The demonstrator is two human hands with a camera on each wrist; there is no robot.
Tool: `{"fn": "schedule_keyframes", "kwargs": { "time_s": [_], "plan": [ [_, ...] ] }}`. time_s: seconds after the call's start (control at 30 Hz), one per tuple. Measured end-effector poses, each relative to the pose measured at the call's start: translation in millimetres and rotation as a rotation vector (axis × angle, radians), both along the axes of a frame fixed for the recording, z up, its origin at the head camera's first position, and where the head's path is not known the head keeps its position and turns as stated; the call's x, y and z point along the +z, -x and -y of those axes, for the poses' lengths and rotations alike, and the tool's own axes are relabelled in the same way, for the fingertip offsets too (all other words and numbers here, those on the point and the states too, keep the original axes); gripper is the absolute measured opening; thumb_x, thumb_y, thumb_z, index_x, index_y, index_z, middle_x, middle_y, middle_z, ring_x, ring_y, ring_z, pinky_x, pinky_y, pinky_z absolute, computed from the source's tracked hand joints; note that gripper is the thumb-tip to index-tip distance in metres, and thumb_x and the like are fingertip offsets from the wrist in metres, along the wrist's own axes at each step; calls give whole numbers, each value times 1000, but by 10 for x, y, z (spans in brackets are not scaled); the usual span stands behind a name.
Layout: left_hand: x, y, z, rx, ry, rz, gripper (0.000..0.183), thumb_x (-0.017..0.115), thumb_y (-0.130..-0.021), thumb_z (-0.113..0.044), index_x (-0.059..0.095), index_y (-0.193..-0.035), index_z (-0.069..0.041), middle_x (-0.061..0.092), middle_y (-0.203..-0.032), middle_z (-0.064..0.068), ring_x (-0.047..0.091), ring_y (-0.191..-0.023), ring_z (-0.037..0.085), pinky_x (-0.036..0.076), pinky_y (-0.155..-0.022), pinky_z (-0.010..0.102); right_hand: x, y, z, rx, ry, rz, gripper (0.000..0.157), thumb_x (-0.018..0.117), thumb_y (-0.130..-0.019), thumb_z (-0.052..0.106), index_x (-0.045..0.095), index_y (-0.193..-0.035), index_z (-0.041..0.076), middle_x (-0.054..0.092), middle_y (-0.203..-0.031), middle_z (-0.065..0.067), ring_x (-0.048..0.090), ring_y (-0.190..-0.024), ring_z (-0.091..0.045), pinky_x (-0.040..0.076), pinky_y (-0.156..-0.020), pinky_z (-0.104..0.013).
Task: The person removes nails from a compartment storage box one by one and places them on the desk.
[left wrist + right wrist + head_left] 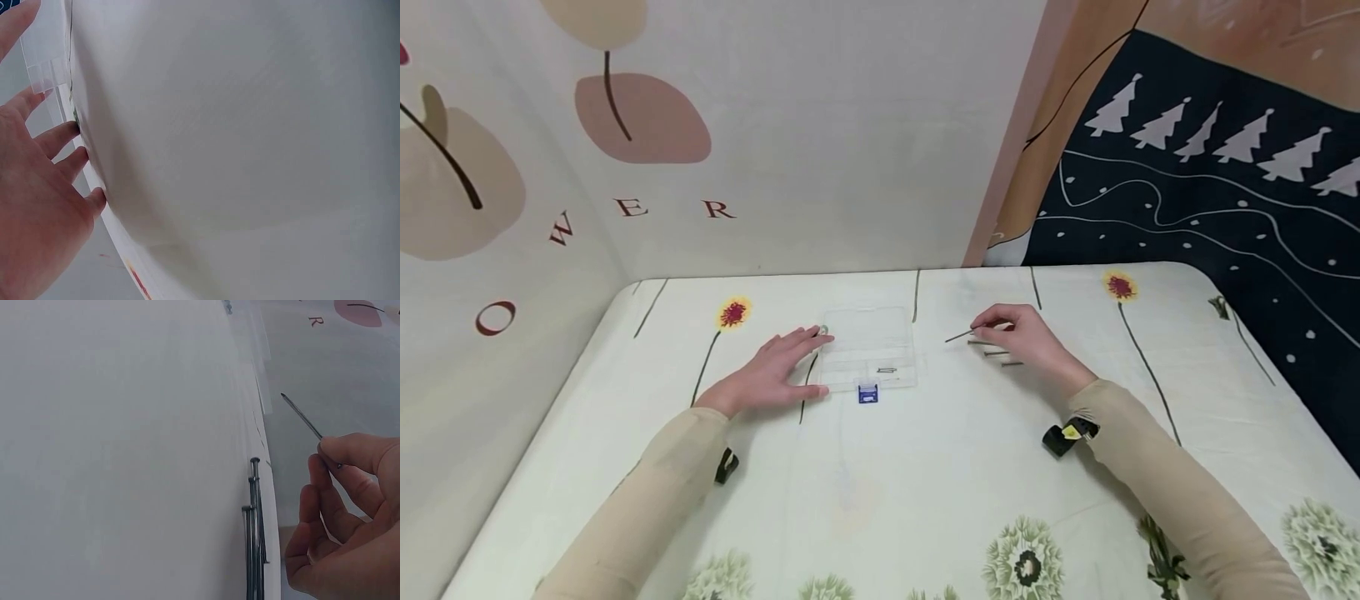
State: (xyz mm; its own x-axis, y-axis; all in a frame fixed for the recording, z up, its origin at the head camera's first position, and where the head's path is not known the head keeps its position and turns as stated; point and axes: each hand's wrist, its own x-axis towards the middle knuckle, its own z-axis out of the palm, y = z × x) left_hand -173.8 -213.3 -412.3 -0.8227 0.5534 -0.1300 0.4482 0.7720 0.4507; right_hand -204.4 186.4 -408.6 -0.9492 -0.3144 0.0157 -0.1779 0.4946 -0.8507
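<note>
A clear plastic compartment case lies on the table, with a blue label at its near edge. Inside one lower compartment are small dark nails, too small to count. My left hand touches the case's left side, fingers spread and fairly straight. To the right of the case, my right hand pinches a long thin nail between thumb and fingers, its pointed end aimed left toward the case. Several more nails lie on the tabletop beneath that hand, partly hidden by it in the head view.
A white cloth printed with flowers covers the table. Behind its far edge hangs a pale printed curtain. At the right is a dark cloth with white trees.
</note>
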Motion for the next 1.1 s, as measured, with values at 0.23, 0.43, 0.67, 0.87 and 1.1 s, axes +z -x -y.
{"fn": "schedule_keyframes", "kwargs": {
  "time_s": [0.23,0.43,0.67,0.87,1.1],
  "plan": [
    [4,4,-1,4,5,9,79,65,-87,-51,32,-152,-20,21,-158,12,13,-145,33,4,-114,54,28,-55,-156,-26,-60,15,16,63,-94,11,71,-105,1,67,-105,-12,56,-98,-24,45,-82,-37],
    [5,8,-5,11,15,11,80,65,-87,-51,32,-152,-21,20,-158,11,12,-145,32,3,-114,53,53,-125,-295,-51,-95,31,19,64,-94,14,71,-107,1,66,-107,-12,56,-97,-25,45,-76,-32],
    [-6,-5,3,5,7,1,80,65,-86,-53,33,-151,-19,21,-158,14,13,-144,35,4,-113,56,67,-212,-436,-75,-97,50,22,64,-94,16,70,-109,1,66,-110,-14,57,-99,-25,44,-79,-33],
    [-3,-6,2,10,15,3,80,65,-86,-52,33,-151,-19,20,-158,14,13,-144,34,4,-113,55,52,-257,-545,-81,-129,75,22,64,-94,16,70,-109,1,65,-110,-14,57,-99,-26,43,-81,-36],
    [2,1,-2,6,26,5,80,65,-87,-52,32,-152,-20,20,-158,12,13,-145,33,4,-114,53,36,-288,-676,-67,-162,47,19,65,-93,14,71,-106,1,67,-108,-14,58,-97,-26,44,-80,-38]
  ]
}}
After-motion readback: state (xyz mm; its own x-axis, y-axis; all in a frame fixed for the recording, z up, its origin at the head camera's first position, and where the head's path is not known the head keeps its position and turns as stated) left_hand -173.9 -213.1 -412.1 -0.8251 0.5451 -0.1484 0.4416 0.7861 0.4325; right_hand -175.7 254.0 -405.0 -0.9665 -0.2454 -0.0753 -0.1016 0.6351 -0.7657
